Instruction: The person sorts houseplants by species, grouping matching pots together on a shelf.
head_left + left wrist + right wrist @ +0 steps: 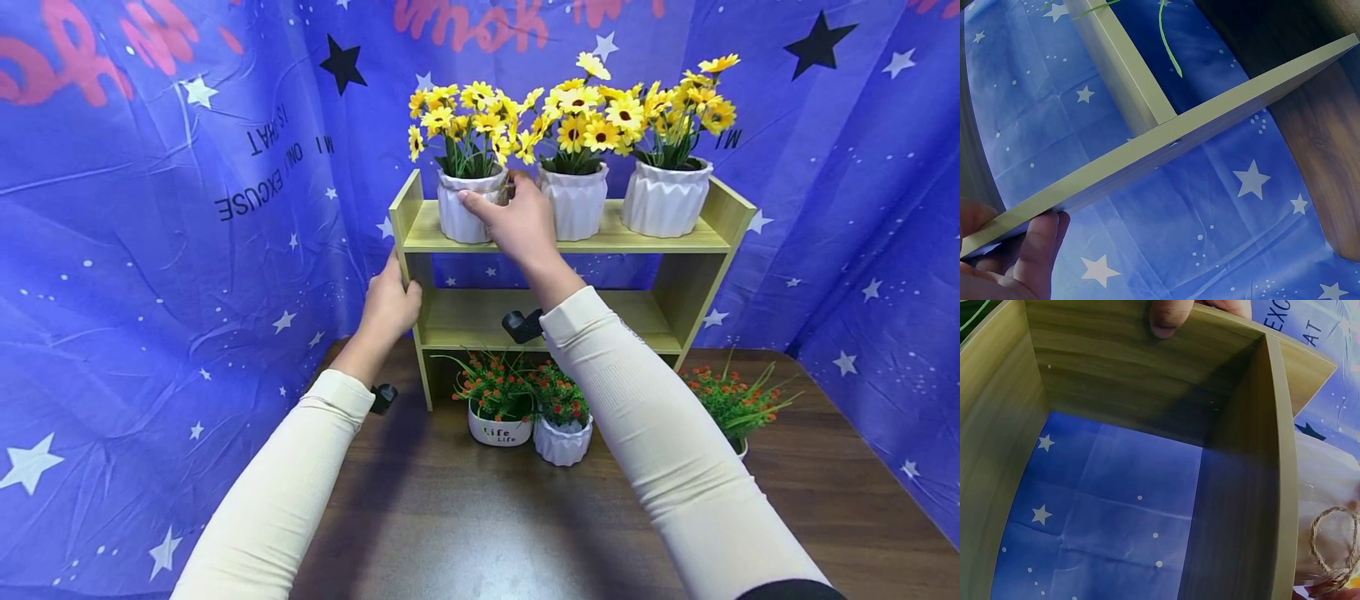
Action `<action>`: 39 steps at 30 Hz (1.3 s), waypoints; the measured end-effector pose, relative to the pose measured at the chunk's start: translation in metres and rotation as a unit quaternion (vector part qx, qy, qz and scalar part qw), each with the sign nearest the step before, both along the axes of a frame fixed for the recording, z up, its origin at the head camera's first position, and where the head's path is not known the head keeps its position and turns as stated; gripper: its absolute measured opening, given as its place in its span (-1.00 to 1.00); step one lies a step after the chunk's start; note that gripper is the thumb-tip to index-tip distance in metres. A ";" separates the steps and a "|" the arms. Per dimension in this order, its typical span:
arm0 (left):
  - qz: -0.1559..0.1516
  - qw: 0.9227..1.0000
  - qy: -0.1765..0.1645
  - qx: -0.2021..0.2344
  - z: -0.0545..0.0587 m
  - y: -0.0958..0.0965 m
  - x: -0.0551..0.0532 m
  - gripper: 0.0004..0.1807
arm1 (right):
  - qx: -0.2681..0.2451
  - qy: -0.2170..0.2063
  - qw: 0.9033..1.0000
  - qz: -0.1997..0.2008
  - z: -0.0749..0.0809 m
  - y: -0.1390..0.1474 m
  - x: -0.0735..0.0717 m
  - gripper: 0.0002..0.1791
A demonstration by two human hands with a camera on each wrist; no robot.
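On the top board of a light wooden shelf (555, 315) stand three white ribbed pots of yellow flowers. My right hand (527, 223) grips the left flower pot (456, 215), thumb across its front and fingers round its right side. In the right wrist view that pot's wall (1319, 481) shows a twine bow (1316, 534). My left hand (390, 302) holds the shelf's left side panel, which the left wrist view shows between thumb and fingers (1038, 247). The middle flower pot (576, 204) is just right of my right hand; the right flower pot (666, 200) stands farther along.
Beneath the shelf, on the dark wooden table (480, 517), are an oval "Life" planter (498, 432) and a white ribbed pot (562, 442), both with red flowers. Another red-flowered plant (731, 400) sits at the right. Blue starred cloth (187, 292) hangs around.
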State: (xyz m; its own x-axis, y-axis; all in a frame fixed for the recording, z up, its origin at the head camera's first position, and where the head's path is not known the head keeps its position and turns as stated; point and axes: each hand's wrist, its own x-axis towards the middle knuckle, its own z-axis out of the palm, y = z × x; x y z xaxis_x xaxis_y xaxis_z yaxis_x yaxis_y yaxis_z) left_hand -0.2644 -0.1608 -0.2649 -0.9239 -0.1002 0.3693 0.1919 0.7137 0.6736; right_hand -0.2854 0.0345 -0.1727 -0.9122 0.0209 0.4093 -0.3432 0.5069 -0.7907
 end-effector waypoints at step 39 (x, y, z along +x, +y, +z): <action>0.005 1.000 0.007 -0.007 -0.007 0.000 -0.004 -0.30 | -0.198 0.031 0.976 -0.090 -0.200 0.149 0.138 -0.78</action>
State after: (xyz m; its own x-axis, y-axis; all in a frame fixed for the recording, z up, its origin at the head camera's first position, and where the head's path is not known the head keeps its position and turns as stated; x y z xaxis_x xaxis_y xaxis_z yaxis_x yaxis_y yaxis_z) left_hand -0.2686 -0.1609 -0.2715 -0.9177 -0.1039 0.3834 0.1938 0.7254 0.6605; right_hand -0.1474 0.1835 -0.3729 -0.8531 0.3465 0.3900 -0.3295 0.2217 -0.9178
